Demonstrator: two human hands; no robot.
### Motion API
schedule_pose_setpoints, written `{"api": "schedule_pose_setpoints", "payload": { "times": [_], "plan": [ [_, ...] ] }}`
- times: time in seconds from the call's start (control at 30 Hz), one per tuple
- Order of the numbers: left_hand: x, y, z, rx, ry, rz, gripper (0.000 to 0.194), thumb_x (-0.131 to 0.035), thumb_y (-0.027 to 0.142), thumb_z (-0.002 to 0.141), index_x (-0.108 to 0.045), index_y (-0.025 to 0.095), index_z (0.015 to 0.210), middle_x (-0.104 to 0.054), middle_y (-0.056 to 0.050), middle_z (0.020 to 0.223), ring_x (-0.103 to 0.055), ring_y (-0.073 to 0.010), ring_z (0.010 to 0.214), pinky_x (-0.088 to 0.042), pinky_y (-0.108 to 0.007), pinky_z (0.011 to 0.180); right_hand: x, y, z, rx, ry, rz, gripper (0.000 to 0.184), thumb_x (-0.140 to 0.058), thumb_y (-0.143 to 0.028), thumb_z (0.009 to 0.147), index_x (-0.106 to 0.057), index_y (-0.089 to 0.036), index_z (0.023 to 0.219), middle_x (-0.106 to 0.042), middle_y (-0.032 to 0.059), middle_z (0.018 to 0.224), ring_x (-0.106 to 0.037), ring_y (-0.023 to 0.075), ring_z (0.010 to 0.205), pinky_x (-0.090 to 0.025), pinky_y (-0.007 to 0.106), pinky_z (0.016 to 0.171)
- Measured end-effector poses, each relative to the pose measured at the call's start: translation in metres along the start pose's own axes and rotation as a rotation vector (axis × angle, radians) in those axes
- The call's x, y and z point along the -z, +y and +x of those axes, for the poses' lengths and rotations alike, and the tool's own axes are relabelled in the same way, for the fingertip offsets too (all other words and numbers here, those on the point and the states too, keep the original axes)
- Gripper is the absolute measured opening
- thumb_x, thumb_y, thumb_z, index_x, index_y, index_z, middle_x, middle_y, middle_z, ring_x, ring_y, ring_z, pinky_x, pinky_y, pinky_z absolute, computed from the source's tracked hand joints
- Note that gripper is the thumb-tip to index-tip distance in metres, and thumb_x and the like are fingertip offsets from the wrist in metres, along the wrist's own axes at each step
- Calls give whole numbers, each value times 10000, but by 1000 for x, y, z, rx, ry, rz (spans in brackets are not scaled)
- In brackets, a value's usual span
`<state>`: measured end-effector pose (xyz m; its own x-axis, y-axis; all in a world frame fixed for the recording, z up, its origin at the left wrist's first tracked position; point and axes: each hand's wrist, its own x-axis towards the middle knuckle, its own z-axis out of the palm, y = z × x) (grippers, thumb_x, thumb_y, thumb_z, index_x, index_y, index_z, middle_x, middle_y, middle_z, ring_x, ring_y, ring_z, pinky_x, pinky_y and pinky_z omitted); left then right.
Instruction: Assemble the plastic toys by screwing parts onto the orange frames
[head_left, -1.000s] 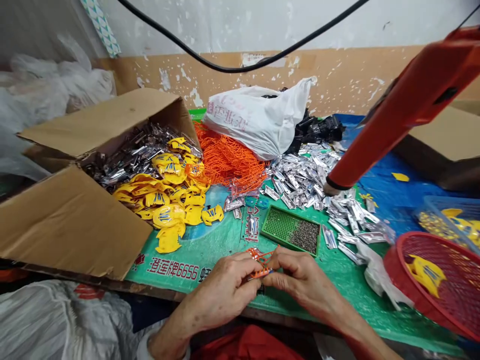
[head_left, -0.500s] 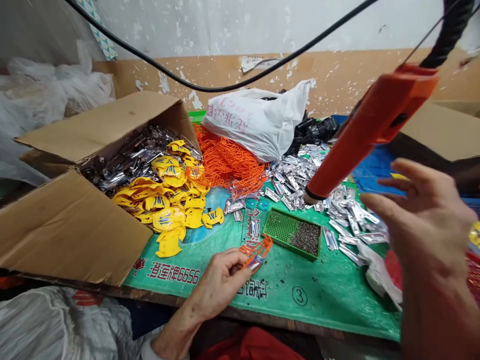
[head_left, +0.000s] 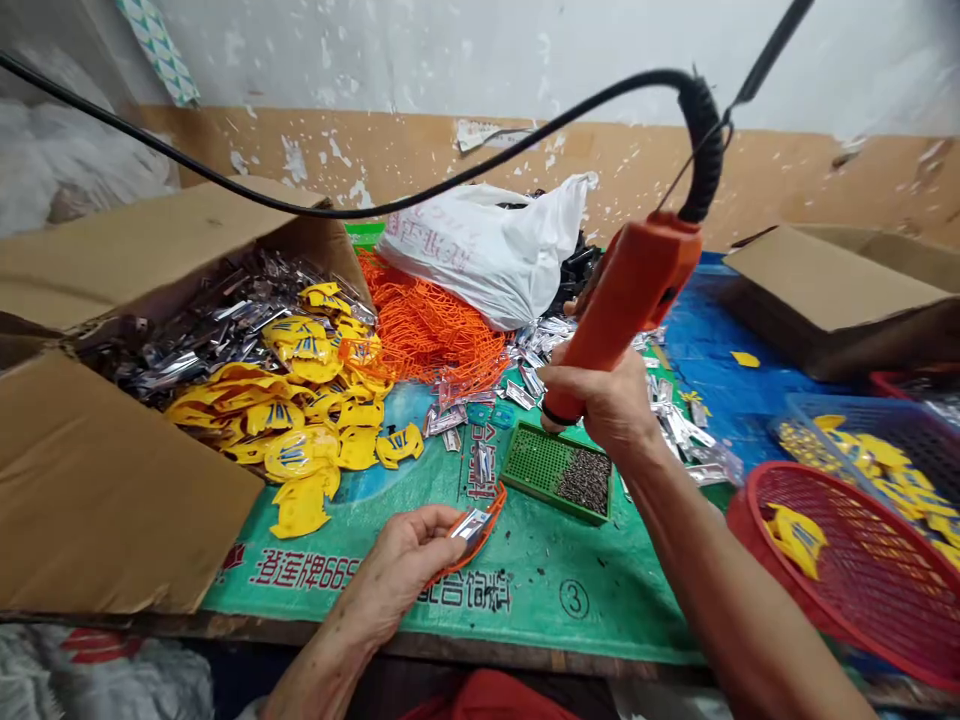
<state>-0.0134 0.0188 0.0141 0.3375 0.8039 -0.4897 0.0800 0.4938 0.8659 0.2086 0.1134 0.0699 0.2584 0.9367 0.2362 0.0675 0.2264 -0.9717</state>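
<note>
orange plastic, a thin curved piece [head_left: 495, 508] with a silvery part [head_left: 471, 526] lying against it, is in your left hand [head_left: 409, 560] at the lower middle of the frame, pinched between your thumb and fingers over the green printed sheet [head_left: 622, 620]. your right hand [head_left: 615, 400], right of centre, is closed around the lower barrel of the orange-red power tool [head_left: 626, 285], your thumb across its near side; some fingertips are hidden behind it. the tool tilts, its top toward the upper right, where a black cable [head_left: 360, 212] joins it. its lower end is by the far edge of the green tray [head_left: 536, 455]; you cannot tell from here whether they touch. small dark pieces [head_left: 585, 480] lie heaped in the tray's right part. left of your hands, yellow pieces [head_left: 304, 450] spill from a cardboard box [head_left: 127, 500]. a red basket [head_left: 862, 600] is at the lower right.
</note>
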Motion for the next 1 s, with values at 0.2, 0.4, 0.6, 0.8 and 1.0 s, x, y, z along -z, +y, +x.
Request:
{"api": "schedule_pose_setpoints", "payload": {
  "times": [0.2, 0.4, 0.6, 0.8, 1.0],
  "plan": [
    [-3, 0, 4, 2, 26, -30, 157, -648, 271, 642, -660, 146, 736, -606, 24, 646, -480, -105, 600, -326, -228, 589, -9, 14, -10, -16, 27, -17, 195, -751, -190, 580, -575, -170, 661, -576, -25, 644, -497, 104, 568, -418, 281, 556],
    [-3, -2, 8, 22, 16, -49, 186, -645, 265, 635, -664, 132, 763, -640, 10, 684, -514, -115, 646, -352, -234, 635, -13, 26, -11, -49, 94, -64, 174, -758, -180, 572, -601, -169, 647, -560, -26, 598, -491, 118, 563, -403, 291, 551],
    [-3, -1, 9, 32, 19, -68, 166, -646, 256, 622, -652, 137, 737, -638, 20, 655, -510, -104, 620, -345, -225, 614, -13, 33, -11, -44, 101, -43, 187, -762, -194, 575, -605, -160, 671, -564, -25, 591, -493, 114, 550, -401, 289, 540],
    [-6, -2, 10, 41, 8, -112, 207, -634, 233, 616, -670, 143, 799, -682, 7, 719, -565, -119, 665, -380, -236, 659, -14, 40, -10, -6, 109, -17, 182, -761, -184, 547, -595, -156, 614, -567, -26, 590, -497, 114, 542, -409, 289, 526],
    [-6, -1, 11, 51, 8, -124, 217, -653, 244, 620, -692, 151, 813, -704, 3, 729, -579, -121, 659, -389, -240, 658, -11, 44, -10, 13, 89, -9, 191, -763, -229, 564, -582, -171, 584, -573, -24, 609, -490, 104, 513, -418, 290, 495]
  ]
}}
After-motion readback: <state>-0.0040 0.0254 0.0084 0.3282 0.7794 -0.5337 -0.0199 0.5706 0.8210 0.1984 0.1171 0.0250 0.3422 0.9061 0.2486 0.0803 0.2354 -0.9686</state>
